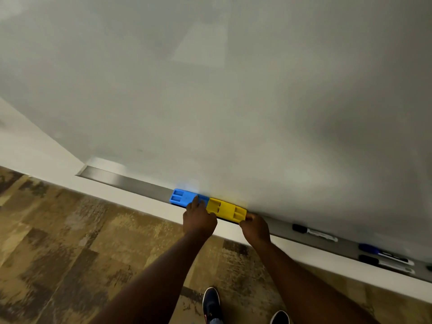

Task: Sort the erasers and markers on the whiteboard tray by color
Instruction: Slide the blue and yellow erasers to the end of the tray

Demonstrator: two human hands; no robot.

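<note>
A blue eraser point(181, 197) and a yellow eraser point(225, 209) lie end to end on the metal whiteboard tray point(131, 182). My left hand point(198, 219) rests its fingers on the right end of the blue eraser, at the seam with the yellow one. My right hand point(256, 226) pinches the right end of the yellow eraser. Further right on the tray lie a black-capped marker point(314, 232), a blue-capped marker point(383, 252) and another black-capped marker point(385, 264).
The whiteboard point(233, 90) rises behind the tray. A white wall strip runs below the tray. Patterned brown carpet point(70, 242) covers the floor, with my two dark shoes point(211, 305) at the bottom. A dark object shows at the tray's far right edge.
</note>
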